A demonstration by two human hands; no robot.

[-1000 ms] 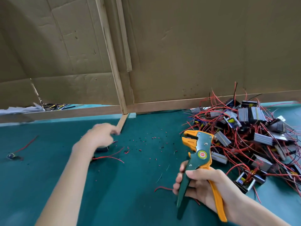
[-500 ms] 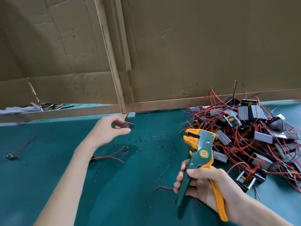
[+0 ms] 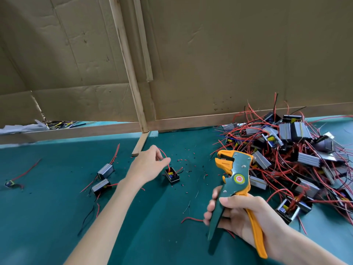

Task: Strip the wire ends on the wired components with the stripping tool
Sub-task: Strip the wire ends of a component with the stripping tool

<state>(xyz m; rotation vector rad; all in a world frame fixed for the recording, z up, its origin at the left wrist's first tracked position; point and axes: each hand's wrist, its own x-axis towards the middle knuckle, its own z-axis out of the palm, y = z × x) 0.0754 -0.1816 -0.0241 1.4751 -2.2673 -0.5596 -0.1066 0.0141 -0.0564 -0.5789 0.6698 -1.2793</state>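
Observation:
My right hand (image 3: 242,217) grips the green and orange stripping tool (image 3: 234,180) upright at the lower right, jaws pointing left. My left hand (image 3: 147,165) reaches over the green table (image 3: 57,217) and pinches the red wire (image 3: 164,155) of a small black wired component (image 3: 172,175), which sits on the table just right of the hand. Two silver components (image 3: 104,177) with red and black wires lie to the left of my forearm.
A large tangled pile of silver components with red wires (image 3: 296,161) fills the right side. Bits of stripped insulation (image 3: 183,161) dot the table's middle. Cardboard walls (image 3: 210,64) with wooden strips close off the back. One small component (image 3: 9,183) lies far left.
My left hand has moved right and now pinches the black component's red wire; before it held a component raised near the wooden strip. Two silver components now show on the left. The tool stays put.

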